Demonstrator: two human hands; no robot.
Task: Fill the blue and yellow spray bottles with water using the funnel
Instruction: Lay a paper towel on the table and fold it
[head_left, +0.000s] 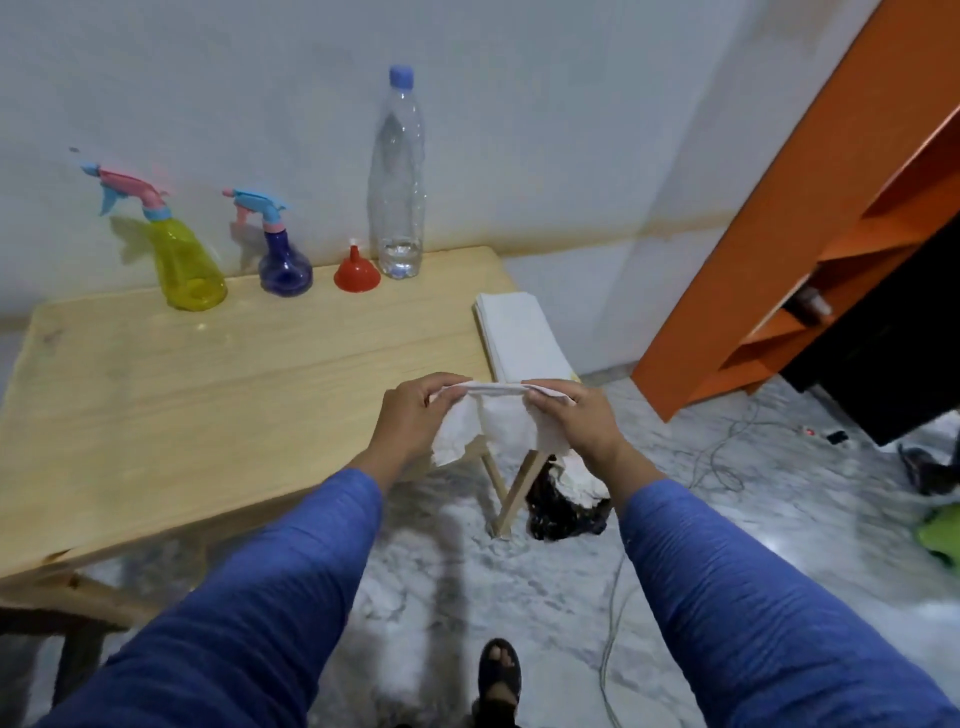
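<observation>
White paper towel (498, 423) pinched in your left hand (415, 413) and right hand (576, 418), beyond the table's (208, 374) right edge. Along its far edge: yellow spray bottle (179, 260), blue spray bottle (283, 260), red funnel (357, 273), unlabelled water bottle (397, 176).

two spray bottles (189, 260) (283, 260), one funnel (357, 274), one water bottle (398, 176)

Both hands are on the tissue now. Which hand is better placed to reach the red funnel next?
Probably the left. The left hand is over the table edge, on the side nearer the funnel. The right hand is beyond the table corner. Both pinch the tissue, so one must release.
</observation>
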